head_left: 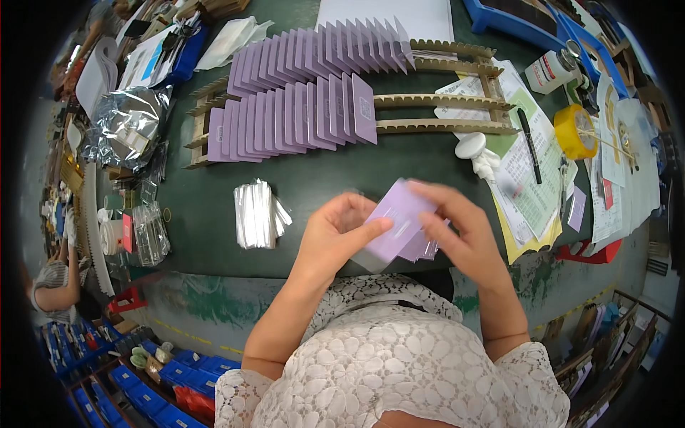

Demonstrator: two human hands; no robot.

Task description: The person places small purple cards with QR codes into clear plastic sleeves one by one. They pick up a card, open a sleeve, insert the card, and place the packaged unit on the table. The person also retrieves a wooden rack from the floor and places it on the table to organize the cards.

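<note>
A flat purple card [397, 222] is held tilted between my hands over the front edge of the table. My left hand [335, 232] pinches its left side, thumb on top. My right hand [460, 228] grips the card's right side with curled fingers, slightly smeared by motion. A clear film edge shows at the card's lower corner. More purple cards [419, 248] lie just beneath it, partly hidden. To the left of my left hand lies a pile of shiny clear plastic sleeves [255, 215]. Beyond my hands, purple cards [285, 118] stand in two rows in a notched rack [446, 100].
On the right are papers [531, 189], a black pen [529, 146], a white figurine [481, 153], yellow tape [575, 132] and a white bottle [553, 69]. A silvery plastic bag [128, 125] and small packets [150, 232] sit at left. Another person [57, 285] is at far left.
</note>
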